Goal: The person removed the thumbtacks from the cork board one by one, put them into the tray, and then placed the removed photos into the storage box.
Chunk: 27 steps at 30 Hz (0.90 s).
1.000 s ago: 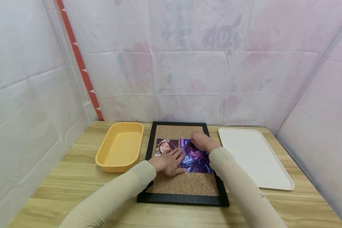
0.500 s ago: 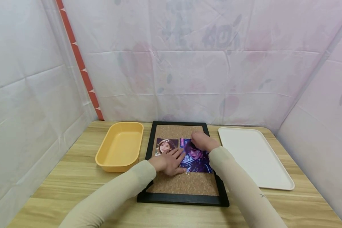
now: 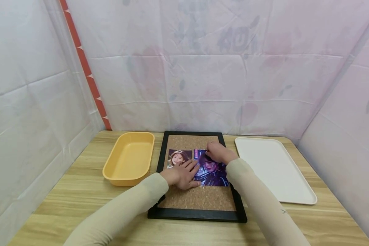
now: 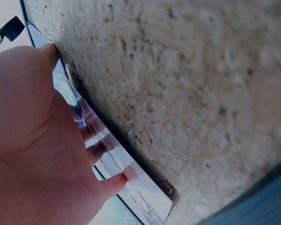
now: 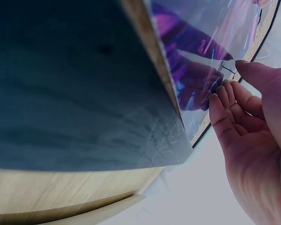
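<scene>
A cork board (image 3: 200,200) in a black frame lies on the table in the head view. Side by side on it are a portrait photo (image 3: 176,158) and a larger glossy purple-blue art print (image 3: 213,177). My left hand (image 3: 184,175) rests with spread fingers across both prints; its fingers mirror in the glossy print (image 4: 147,199) in the left wrist view. Over the art print's upper right corner is my right hand (image 3: 216,151). The right wrist view shows its fingers (image 5: 220,110) curled at the print, thumb opposite; I cannot tell whether they pinch something small.
Left of the board stands a yellow bin (image 3: 129,157). A flat white tray (image 3: 273,167) lies to the right. Behind the wooden table (image 3: 70,191) hangs a pale patterned cloth (image 3: 203,85), with more cloth at both sides.
</scene>
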Each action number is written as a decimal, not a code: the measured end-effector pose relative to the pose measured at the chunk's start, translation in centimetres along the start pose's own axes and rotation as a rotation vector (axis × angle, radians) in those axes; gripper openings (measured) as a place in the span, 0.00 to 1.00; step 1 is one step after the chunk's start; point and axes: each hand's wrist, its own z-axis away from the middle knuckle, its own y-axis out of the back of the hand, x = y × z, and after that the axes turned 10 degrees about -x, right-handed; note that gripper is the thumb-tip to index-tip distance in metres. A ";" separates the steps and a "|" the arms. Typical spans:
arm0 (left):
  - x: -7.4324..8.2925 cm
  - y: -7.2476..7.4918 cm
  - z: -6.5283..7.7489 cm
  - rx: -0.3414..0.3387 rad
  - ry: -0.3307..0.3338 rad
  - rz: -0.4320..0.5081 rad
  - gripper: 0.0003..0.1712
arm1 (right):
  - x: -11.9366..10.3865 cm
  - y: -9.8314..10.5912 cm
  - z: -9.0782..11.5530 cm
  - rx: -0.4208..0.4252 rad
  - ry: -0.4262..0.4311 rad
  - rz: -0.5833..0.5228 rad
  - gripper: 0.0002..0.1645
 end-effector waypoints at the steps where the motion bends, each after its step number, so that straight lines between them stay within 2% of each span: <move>1: 0.0 0.0 0.0 -0.002 0.001 0.000 0.45 | 0.0 0.0 0.0 -0.002 -0.004 -0.005 0.07; 12: 0.0 -0.1 0.0 -0.001 0.002 0.000 0.45 | 0.0 -0.4 0.1 0.079 0.043 0.049 0.08; 27: -0.1 -0.1 -0.4 -0.018 0.009 -0.012 0.45 | 0.0 -0.4 0.0 0.067 0.021 0.041 0.08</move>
